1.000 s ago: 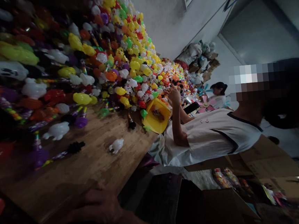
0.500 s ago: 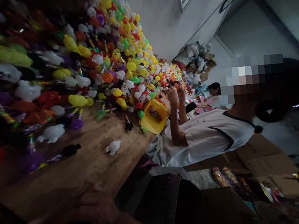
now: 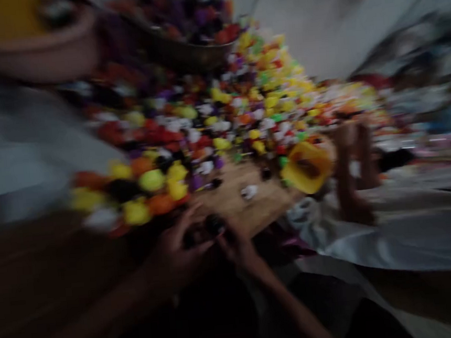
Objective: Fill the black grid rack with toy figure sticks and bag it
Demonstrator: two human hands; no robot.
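My left hand [image 3: 186, 241] and my right hand [image 3: 234, 242] are close together at the near edge of the wooden table [image 3: 237, 215]. A small black toy [image 3: 213, 224] sits between them, and the fingers of my right hand are closed on it. The thumb and forefinger of my left hand curve apart beside the toy. Blur and shadow hide whether the left fingers grip anything. Just beyond my left hand is a cluster of yellow, orange, black and white plastic toys [image 3: 153, 180]. A white toy [image 3: 249, 191] lies alone on the wood.
A big heap of colourful plastic toys [image 3: 270, 102] covers the far table. A dark basin [image 3: 195, 56] of toys and a pinkish tub [image 3: 42, 56] stand at upper left. Near a yellow container [image 3: 308, 169], a co-worker's forearms [image 3: 352, 173] are raised at right.
My view has swung left and down, bringing the basin, tub and toy cluster into sight. Both my hands now show together with a black toy; before, one hand showed at the table edge.
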